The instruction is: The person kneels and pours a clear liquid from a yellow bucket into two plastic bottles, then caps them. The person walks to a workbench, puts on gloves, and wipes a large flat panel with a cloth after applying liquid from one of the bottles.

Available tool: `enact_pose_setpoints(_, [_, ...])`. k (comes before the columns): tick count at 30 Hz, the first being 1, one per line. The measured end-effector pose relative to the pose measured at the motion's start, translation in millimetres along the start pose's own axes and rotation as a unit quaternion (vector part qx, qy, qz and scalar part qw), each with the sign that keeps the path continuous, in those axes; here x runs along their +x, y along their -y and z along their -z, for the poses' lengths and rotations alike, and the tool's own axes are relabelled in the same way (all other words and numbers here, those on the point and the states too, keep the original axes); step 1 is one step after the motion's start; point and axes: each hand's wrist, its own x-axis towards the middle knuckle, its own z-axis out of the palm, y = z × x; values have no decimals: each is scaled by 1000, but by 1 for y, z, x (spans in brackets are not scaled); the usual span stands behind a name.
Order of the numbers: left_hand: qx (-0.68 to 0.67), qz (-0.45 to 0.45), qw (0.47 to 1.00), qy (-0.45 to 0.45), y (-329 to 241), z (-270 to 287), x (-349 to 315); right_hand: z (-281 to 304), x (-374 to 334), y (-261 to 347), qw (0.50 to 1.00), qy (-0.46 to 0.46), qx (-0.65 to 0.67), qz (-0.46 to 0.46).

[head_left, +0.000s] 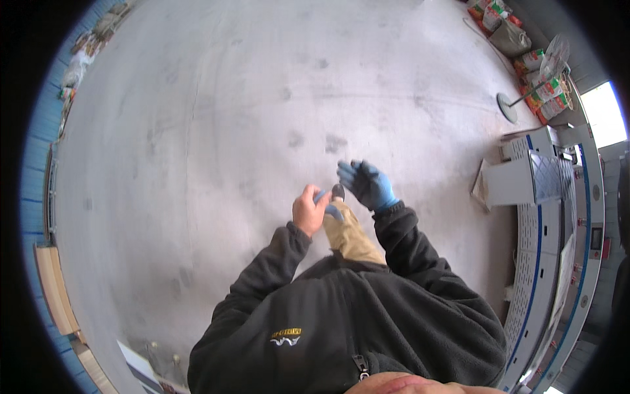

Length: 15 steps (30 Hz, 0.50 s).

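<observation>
My left hand (307,211) is bare and closed round a blue work glove (334,212), part of which pokes out past my fingers. My right hand (371,185) wears a glove of the same kind, light blue with a dark palm. Its fingers are stretched out, and it holds nothing. Both hands are in front of my body, the right a little farther out than the left, with a small gap between them. Below them show my tan trouser leg (351,236) and the tip of a dark shoe (338,192).
A pale, stained floor (216,131) spreads around me. On the right stands a long white and grey machine (535,243) with a blue stripe. A standing fan (508,108) and filled sacks (551,98) are at the far right. Stacked boards (56,289) line the left wall.
</observation>
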Motion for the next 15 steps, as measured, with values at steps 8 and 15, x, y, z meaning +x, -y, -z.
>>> enact_pose_setpoints(8, [27, 20, 999, 0, 33, -11, 355, -6, 295, 153, 974, -210, -41, -72])
enact_pose_setpoints(15, [103, -30, 989, -103, 107, 63, 676, -18, 597, 295, 990, 2, -100, -102])
